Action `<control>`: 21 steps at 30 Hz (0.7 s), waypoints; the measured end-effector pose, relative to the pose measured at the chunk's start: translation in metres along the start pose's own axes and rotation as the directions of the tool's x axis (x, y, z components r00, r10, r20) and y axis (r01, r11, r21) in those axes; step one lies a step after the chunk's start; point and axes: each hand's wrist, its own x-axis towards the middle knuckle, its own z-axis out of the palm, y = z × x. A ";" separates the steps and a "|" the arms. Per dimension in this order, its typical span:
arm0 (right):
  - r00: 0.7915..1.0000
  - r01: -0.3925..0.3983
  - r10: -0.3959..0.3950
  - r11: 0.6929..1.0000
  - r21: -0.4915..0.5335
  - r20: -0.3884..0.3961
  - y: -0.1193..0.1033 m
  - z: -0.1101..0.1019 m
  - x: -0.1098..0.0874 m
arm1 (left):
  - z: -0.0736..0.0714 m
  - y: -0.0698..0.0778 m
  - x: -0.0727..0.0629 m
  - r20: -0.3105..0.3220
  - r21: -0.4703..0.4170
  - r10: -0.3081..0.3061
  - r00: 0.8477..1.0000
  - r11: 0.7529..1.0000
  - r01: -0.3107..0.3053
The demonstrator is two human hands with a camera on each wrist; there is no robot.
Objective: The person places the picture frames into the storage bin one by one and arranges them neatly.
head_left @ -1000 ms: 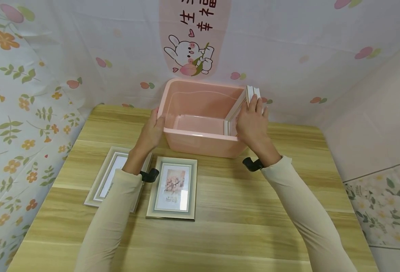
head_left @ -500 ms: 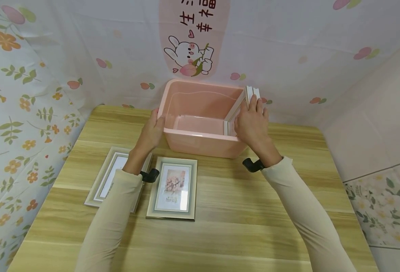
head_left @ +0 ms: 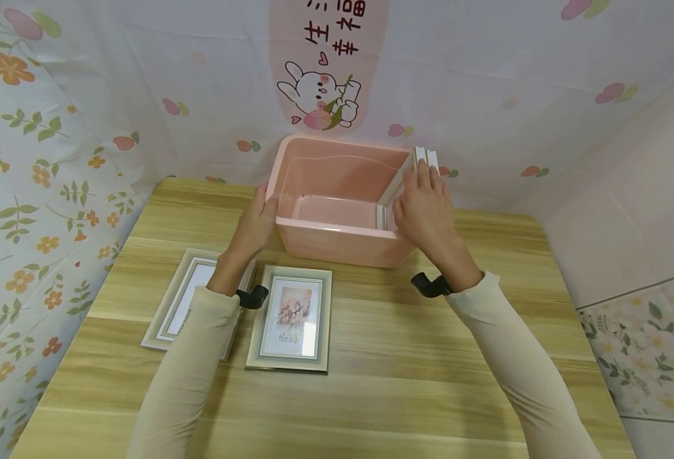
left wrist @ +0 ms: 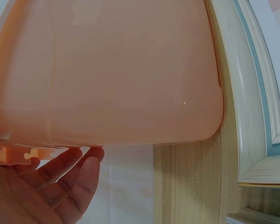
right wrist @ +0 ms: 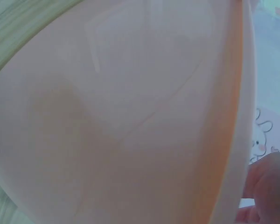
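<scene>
In the head view a pink plastic bin (head_left: 343, 245) stands at the back of the table. My left hand (head_left: 253, 220) grips its left rim, and the left wrist view shows the fingers (left wrist: 86, 182) against the bin's outer wall. Two white-edged picture frames (head_left: 419, 155) stand side by side on edge at the bin's right end, their tops above the rim. My right hand (head_left: 429, 210) holds them there, fingers over the top edges and thumb on the inner side. That hand covers much of them. The right wrist view shows mostly the bin's outer wall (right wrist: 107, 116).
Two more picture frames lie on the wooden table (head_left: 406, 395): one with a flower print (head_left: 291, 319), and a paler one (head_left: 179, 299) partly under my left forearm. A patterned curtain (head_left: 199, 83) hangs close behind the bin.
My right wrist has shifted slightly right and toward me, with the fingers still over the standing frames. The left hand, the bin and the frames on the table stay put.
</scene>
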 end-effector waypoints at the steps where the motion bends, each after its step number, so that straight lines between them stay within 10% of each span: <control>1: 1.000 0.022 -0.022 1.000 0.006 -0.018 -0.001 -0.001 -0.001 | 0.000 0.000 0.000 -0.001 -0.002 0.001 1.000 1.000 -0.001; 12: 0.982 0.185 -0.169 0.958 0.219 -0.088 -0.019 -0.007 -0.022 | 0.001 0.000 0.001 -0.006 0.001 0.000 1.000 1.000 0.000; 21: 0.928 0.363 -0.317 0.888 0.281 -0.197 -0.036 0.001 -0.039 | 0.001 0.001 0.001 -0.008 -0.010 0.014 1.000 1.000 -0.014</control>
